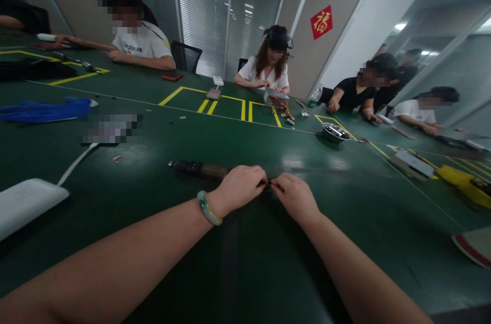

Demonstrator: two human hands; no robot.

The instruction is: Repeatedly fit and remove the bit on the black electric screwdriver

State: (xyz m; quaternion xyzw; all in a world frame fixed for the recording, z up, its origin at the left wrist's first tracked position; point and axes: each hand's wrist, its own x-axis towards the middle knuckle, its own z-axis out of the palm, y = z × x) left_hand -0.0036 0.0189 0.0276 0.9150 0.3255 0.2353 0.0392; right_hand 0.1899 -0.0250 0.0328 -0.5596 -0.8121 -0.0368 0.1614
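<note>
My left hand (242,187), with a green and pale bangle (209,208) on its wrist, is closed in a pinch. My right hand (296,196) pinches from the other side, its fingertips almost meeting the left ones. Between them is a small dark piece (267,182) with a brassy glint, too small to name. Just beyond my left hand, a dark cylindrical tool (201,169) with a metal tip at its left end lies on the green table (184,273). My left hand hides the tool's right end.
On the left are a white device (30,204) with a cable and a blue glove (46,110). A metal bowl (335,131), a bottle (312,100) and a grey box with wires (275,96) stand farther off. Several people sit around the table. A red-rimmed object (473,247) is at right.
</note>
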